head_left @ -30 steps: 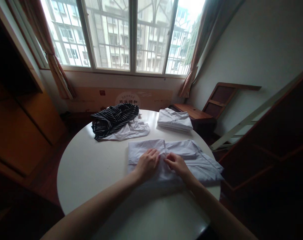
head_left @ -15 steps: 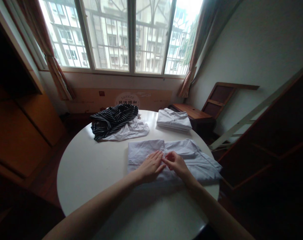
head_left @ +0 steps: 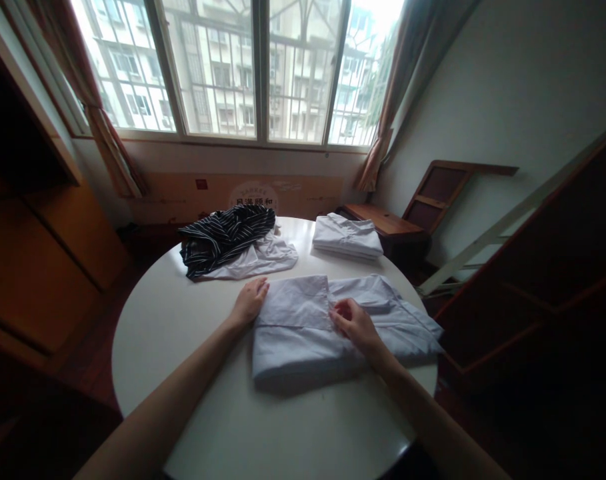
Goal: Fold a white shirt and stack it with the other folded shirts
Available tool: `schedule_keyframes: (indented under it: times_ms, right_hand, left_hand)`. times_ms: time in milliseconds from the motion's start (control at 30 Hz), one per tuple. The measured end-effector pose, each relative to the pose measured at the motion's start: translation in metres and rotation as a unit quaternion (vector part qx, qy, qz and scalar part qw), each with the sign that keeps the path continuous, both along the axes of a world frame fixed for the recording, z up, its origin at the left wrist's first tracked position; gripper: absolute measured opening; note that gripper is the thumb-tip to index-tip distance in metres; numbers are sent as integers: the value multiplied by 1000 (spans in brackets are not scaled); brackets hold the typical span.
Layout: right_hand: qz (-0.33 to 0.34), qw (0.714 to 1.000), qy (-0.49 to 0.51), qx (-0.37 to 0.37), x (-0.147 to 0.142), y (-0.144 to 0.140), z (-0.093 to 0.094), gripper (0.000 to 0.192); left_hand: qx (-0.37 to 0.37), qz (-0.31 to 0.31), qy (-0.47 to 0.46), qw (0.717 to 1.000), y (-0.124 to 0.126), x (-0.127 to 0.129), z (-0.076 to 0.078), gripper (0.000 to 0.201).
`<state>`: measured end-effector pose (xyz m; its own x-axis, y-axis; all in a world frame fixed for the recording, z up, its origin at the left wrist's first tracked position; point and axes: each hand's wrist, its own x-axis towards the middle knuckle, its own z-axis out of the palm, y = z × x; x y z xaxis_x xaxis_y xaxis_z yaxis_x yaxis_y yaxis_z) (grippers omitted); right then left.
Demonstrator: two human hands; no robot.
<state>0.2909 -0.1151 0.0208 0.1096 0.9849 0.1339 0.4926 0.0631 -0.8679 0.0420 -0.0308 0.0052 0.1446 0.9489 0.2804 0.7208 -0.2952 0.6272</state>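
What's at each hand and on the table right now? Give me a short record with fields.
Left hand: at the far left corner of the pale garment
Right hand: fingers bent at the edge of the folded-over panel; grip unclear
Garment state: left part folded over, right part spread
Table far left: crumpled black-and-white striped cloth, partly over a white cloth
Table far right: folded white stack
Surface: round white table

On the table (head_left: 157, 317), a shirt (head_left: 297, 347) lies right of the frame's centre, before a stack of shirts (head_left: 347, 238); a clothes heap (head_left: 227, 240) lies behind, left of centre.
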Motion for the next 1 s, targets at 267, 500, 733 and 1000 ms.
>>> schedule_keyframes:
  times_ms: [267, 500, 733, 1000]
  right_hand:
    - [36, 987, -147, -51, 17, -39, 18, 33]
    - [91, 987, -129, -37, 14, -53, 12, 24]
    - [159, 978, 13, -132, 23, -52, 19, 31]
    - [129, 986, 30, -105, 21, -51, 14, 33]
  left_hand:
    - [16, -29, -29, 999, 9, -9, 1, 24]
    - [21, -3, -8, 1000, 14, -9, -1, 17]
    - [20, 9, -1, 1000, 13, -9, -1, 16]
    - [30, 10, -1, 1000, 11, -9, -1, 14]
